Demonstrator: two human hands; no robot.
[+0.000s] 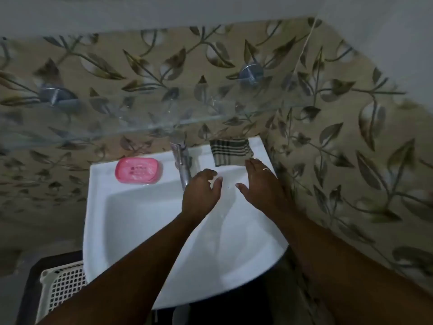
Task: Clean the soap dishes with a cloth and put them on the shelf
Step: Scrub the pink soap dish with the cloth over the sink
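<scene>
Both hands are over the white sink, mid frame. The left hand has loose, bent fingers and holds nothing. The right hand has straight fingers, just beside the checked cloth. The pink soap dish sits on the sink rim, left of the tap

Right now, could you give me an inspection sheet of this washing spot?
Surface: white sink, tap at its back.
Job's things: pink soap dish on the sink's left rim; checked cloth on its back right rim; glass shelf above.
Clutter: white basket below, left.
Hands: left hand and right hand over the sink, holding nothing.
Cables: nothing seen.
Surroundings: leaf-patterned wall tiles.
</scene>
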